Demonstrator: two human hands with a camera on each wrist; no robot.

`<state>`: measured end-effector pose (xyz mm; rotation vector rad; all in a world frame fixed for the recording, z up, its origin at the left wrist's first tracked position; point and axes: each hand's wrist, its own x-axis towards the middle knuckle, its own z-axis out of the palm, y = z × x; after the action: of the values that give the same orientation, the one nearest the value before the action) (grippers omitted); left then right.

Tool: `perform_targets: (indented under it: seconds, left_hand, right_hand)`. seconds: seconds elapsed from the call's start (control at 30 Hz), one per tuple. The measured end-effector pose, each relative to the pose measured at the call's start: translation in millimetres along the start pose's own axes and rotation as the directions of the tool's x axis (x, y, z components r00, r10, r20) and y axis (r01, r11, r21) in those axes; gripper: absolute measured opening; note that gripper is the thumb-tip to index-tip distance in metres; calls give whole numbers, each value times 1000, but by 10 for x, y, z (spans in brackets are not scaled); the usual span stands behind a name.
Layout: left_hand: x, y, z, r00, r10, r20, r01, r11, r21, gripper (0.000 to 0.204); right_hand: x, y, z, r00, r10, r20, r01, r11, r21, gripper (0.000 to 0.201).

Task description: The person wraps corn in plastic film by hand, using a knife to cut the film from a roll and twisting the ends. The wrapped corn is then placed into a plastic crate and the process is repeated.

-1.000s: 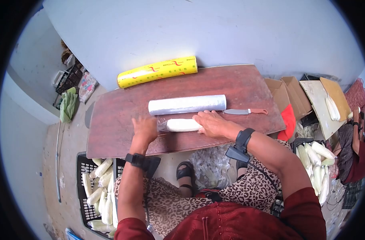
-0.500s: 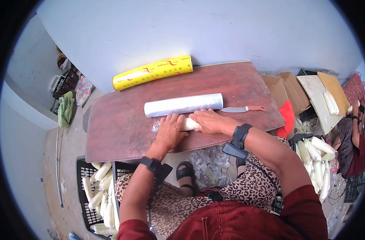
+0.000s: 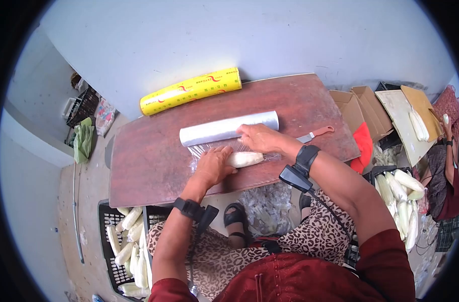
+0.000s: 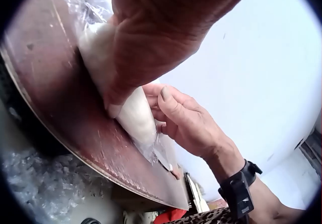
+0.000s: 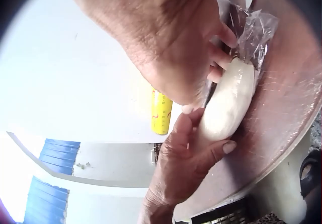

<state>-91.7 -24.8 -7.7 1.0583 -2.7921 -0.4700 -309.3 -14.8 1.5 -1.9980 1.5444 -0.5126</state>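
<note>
A pale ear of corn (image 3: 246, 159) lies on the near part of the red-brown table (image 3: 138, 161), with clear film about it and crinkled film sticking out past its ends. My left hand (image 3: 213, 165) grips its left end, thumb on the near side and fingers over the top, as the right wrist view also shows. Clear cling film (image 3: 199, 150) stretches from the corn to the white film roll (image 3: 204, 133) behind it. My right hand (image 3: 262, 138) is at the roll's near side, behind the corn, fingers loosely bent and thumb raised in the left wrist view.
A knife (image 3: 317, 133) lies right of the roll. A yellow printed roll (image 3: 191, 90) rests along the back edge by the wall. Black crates of corn (image 3: 104, 214) stand below left and right. Cardboard boxes (image 3: 365, 105) and another person's arm (image 3: 449, 151) are at right.
My left hand came right onto the corn and grips its left end. My right hand left the corn's right end and moved back to the roll. Film now shows stretched between roll and corn.
</note>
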Motion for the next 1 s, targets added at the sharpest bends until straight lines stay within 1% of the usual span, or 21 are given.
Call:
perform_targets:
  seconds: [0.07, 0.1, 0.2, 0.23, 0.3, 0.33, 0.37, 0.4, 0.47, 0.5, 0.6, 0.7, 0.8, 0.9, 1.0]
  left_hand:
    - [37, 18, -39, 996, -48, 77, 50, 998, -25, 53]
    - [45, 28, -59, 991, -72, 115, 77, 996, -36, 52]
    - [40, -11, -8, 1000, -17, 26, 18, 997, -69, 50]
    - [35, -32, 31, 1000, -28, 3, 29, 998, -52, 51]
    - [29, -68, 106, 998, -53, -46, 52, 998, -23, 52]
    - [37, -59, 81, 997, -83, 12, 83, 996, -33, 54]
    - [56, -57, 49, 991, -111, 70, 114, 993, -41, 56]
    - [62, -41, 13, 982, -137, 129, 144, 988, -46, 58]
    - [39, 15, -46, 987, -114, 114, 112, 994, 19, 60]
    - [34, 31, -62, 989, -102, 107, 96, 994, 52, 60]
    - [29, -80, -15, 980, -174, 102, 162, 981, 110, 60]
    - [-7, -107, -72, 972, -194, 133, 178, 976, 123, 59]
    - [-22, -125, -117, 957, -243, 159, 218, 963, 158, 61]
    - [-59, -169, -217, 933, -310, 182, 280, 944, 173, 60]
    - [-72, -216, -288, 882, -389, 267, 357, 920, 163, 59]
  right_hand:
    - [50, -5, -42, 989, 37, -146, -27, 997, 67, 43]
    - [68, -12, -11, 954, -49, -296, 57, 998, 18, 45]
    - [46, -90, 75, 930, -117, -348, 37, 973, -227, 44]
    - [25, -131, 41, 982, -63, -176, 36, 988, -153, 42]
    - [-141, -216, 61, 991, -126, -48, 120, 986, -118, 41]
    - [-219, -253, 98, 987, -160, 17, 161, 982, -97, 40]
    - [-242, -293, 137, 986, -130, 106, 148, 971, -189, 45]
    - [-271, -272, 192, 983, -153, 99, 174, 953, -248, 45]
    - [-303, -181, 314, 976, -201, 88, 219, 905, -364, 47]
    - [-310, -184, 322, 976, -204, 71, 216, 908, -360, 48]
    - [-314, -189, 322, 990, -120, 79, 139, 936, -322, 44]
    - [-320, -209, 291, 989, -111, 98, 137, 938, -319, 42]
    - [-320, -218, 285, 986, -126, 107, 154, 936, -318, 41]
    - [-312, -210, 275, 982, -158, 102, 181, 936, -302, 40]
    - [-293, -190, 278, 981, -161, 113, 188, 932, -309, 39]
